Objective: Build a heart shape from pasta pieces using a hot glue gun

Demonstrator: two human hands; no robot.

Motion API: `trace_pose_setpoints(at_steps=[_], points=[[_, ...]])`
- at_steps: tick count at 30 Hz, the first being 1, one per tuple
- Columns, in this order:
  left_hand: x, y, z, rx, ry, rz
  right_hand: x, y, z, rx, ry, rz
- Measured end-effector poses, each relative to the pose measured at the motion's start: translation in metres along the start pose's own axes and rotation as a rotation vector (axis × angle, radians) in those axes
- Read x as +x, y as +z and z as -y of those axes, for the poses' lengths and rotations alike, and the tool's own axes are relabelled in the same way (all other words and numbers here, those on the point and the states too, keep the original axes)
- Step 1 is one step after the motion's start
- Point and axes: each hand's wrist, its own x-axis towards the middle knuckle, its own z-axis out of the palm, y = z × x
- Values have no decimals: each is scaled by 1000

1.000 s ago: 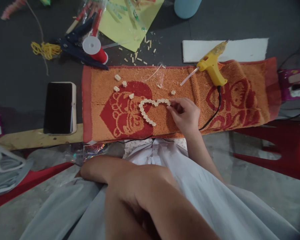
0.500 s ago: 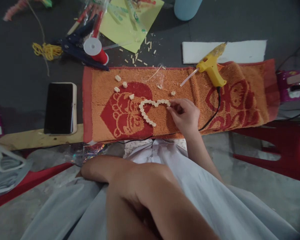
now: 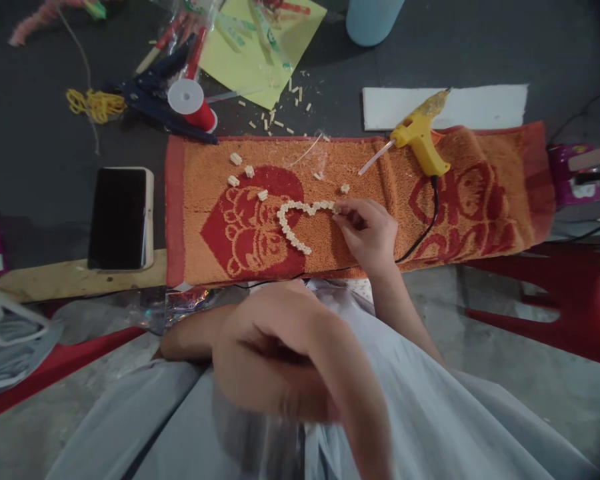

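Note:
An open heart outline [image 3: 286, 223] of small cream-coloured pieces joined in a chain lies on an orange towel [image 3: 205, 260] with a red pattern. At its right end my right hand [image 3: 370, 233] is closed, thumb and fingers pinching the outline. My left hand [image 3: 285, 340] is raised close to the camera, large and blurred above my lap. Its fingers bend toward the lens, and whether they hold anything cannot be made out. Several small cream clusters [image 3: 236, 159] rest on the towel above the heart, and one cluster [image 3: 345, 189] sits just above my right hand.
A yellow glue gun [image 3: 425, 140] lies on the towel's right part, its cord running down past my right wrist. Left of the towel is a phone [image 3: 119, 219]. Behind are a red spool [image 3: 200, 113], yellow paper [image 3: 300, 40], cut bits, a white strip [image 3: 490, 107] and a blue cup [image 3: 373, 20].
My left hand has shifted and turned close to the camera, its fingers now bent differently. My right hand stays at the heart's right end. The view has moved slightly.

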Motion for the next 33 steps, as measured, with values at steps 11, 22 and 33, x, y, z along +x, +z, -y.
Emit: trace_pose_setpoints(at_steps=[11, 22, 33], points=[[31, -32, 68, 249, -285, -702, 1, 0, 0, 0, -9, -14], [42, -34, 102, 298, -262, -575, 2, 0, 2, -11, 1, 2], [43, -34, 106, 242, -271, -538, 1, 1, 2, -22, 39, -34]])
